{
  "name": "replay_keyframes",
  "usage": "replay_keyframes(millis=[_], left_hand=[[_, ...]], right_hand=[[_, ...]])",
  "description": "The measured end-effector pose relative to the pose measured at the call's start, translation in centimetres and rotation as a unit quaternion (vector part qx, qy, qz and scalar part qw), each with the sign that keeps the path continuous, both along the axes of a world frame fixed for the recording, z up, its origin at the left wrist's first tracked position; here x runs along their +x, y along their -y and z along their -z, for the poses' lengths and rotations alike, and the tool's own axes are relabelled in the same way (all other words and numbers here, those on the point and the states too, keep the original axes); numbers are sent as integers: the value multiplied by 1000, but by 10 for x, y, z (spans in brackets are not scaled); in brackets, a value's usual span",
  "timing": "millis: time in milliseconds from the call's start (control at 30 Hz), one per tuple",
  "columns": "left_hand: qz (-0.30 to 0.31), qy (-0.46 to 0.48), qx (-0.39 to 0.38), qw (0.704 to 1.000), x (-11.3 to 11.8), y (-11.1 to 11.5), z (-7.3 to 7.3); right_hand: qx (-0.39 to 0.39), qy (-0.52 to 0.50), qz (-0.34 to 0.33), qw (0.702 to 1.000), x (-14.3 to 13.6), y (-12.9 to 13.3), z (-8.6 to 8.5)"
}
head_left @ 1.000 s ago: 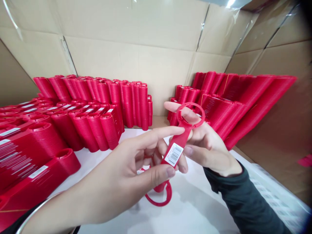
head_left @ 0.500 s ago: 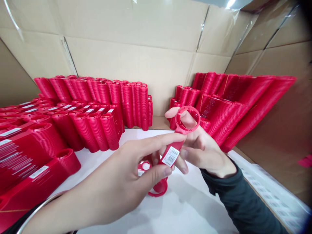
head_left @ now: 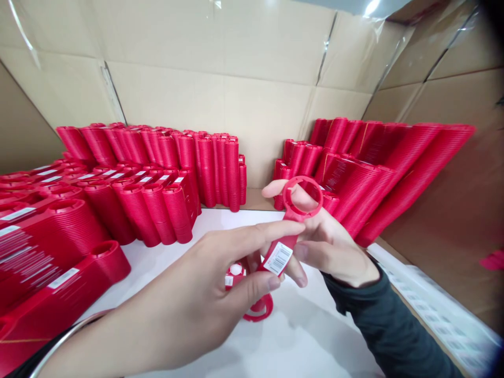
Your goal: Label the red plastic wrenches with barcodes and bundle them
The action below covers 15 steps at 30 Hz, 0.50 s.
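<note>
Between my two hands is a red plastic piece with an open ring at its upper end and a white barcode label on its flat bar. My left hand grips the bar, thumb below the label and index finger along the upper part. From the far side my right hand holds the same piece, its thumb near the bar and fingers behind the ring. A red ring shows below my left thumb; whether it belongs to the held piece I cannot tell. Another red part with a white round spot is partly hidden behind my left hand.
Stacks of matching red pieces fill the left side of the white table. More stacks lean on the right. Cardboard walls enclose the back and sides. White label sheets lie along the right edge.
Both hands stay on the red piece, which has shifted slightly down and turned a little. The stacks stand as before.
</note>
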<state>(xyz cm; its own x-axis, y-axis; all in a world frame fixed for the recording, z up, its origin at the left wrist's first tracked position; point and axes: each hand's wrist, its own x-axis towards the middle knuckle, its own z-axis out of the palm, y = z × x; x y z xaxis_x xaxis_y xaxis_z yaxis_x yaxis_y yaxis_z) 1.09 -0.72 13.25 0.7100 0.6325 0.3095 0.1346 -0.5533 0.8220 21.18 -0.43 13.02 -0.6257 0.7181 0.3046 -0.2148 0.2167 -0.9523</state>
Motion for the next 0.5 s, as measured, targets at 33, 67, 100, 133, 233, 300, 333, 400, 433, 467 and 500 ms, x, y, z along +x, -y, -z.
replay_keyframes(millis=[33,67,100,133,233,300,333,400,433,467,500], left_hand=[[2,2,-1,1000,0,0,0],[3,4,-3,1000,0,0,0],[5,7,-4,1000,0,0,-1],[8,10,-7,1000,1,-1,-1],[16,12,-11,1000,2,-2,-2],[16,7,-8,1000,2,-3,-1],[13,2,-1,1000,2,-3,-1],[0,-6,24,1000,1,-3,1],[-9,-11,42,999,1,-3,2],[-20,-17,60,998,0,-3,3],[-30,-23,77,996,0,-3,3]], right_hand=[[-2,8,0,1000,0,0,0],[-1,10,1,1000,1,0,-1],[0,8,0,1000,1,-1,0],[3,3,-4,1000,1,-1,0],[14,-20,-21,999,0,-3,3],[13,-35,-24,999,-1,-4,5],[14,-46,-22,999,-2,-4,6],[15,-60,-17,998,-3,-4,8],[16,-64,-15,998,-4,-4,8],[18,-65,-12,998,-4,-4,9],[19,-62,-9,998,-5,-4,9]])
